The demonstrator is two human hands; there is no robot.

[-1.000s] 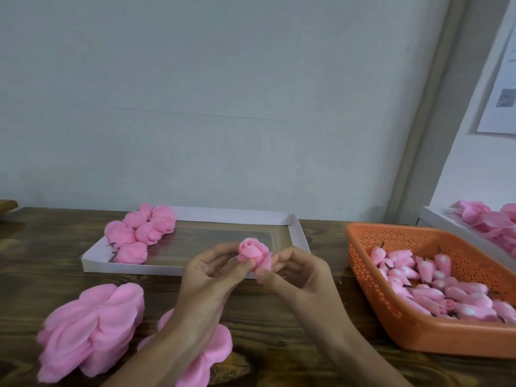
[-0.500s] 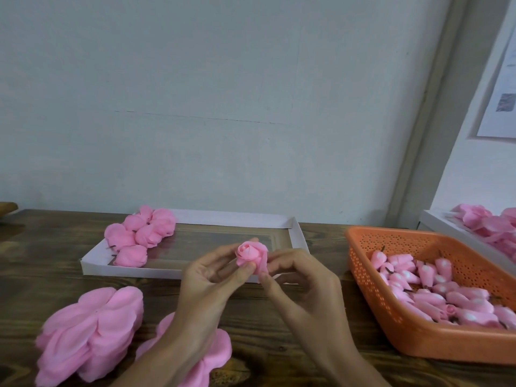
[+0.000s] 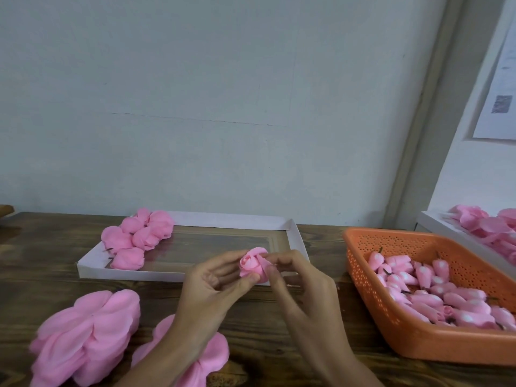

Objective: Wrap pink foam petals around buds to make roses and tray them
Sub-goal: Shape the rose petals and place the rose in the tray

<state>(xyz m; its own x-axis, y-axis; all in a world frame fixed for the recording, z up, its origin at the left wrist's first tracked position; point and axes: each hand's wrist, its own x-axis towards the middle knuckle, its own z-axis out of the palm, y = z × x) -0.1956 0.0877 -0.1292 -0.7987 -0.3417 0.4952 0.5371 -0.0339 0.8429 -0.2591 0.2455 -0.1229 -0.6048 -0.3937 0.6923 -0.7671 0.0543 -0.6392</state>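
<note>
A small pink foam rose (image 3: 252, 264) is held above the table between both hands. My left hand (image 3: 215, 286) pinches it from below and the left with thumb and fingers. My right hand (image 3: 293, 277) pinches its right side, fingertips on the outer petal. Behind it lies a shallow white tray (image 3: 296, 238) with several finished roses (image 3: 139, 236) at its left end. Two stacks of loose pink petals (image 3: 86, 336) lie at the front left; my left forearm partly covers the nearer one (image 3: 212, 356).
An orange perforated basket (image 3: 363, 277) at the right holds several pink buds (image 3: 435, 289) with dark stems. A white tray (image 3: 435, 227) with more pink petals sits at the far right. The wooden table (image 3: 42, 263) ends at a pale wall.
Both hands have kept the rose between them and turned it slightly; the right fingers have shifted up along its right side.
</note>
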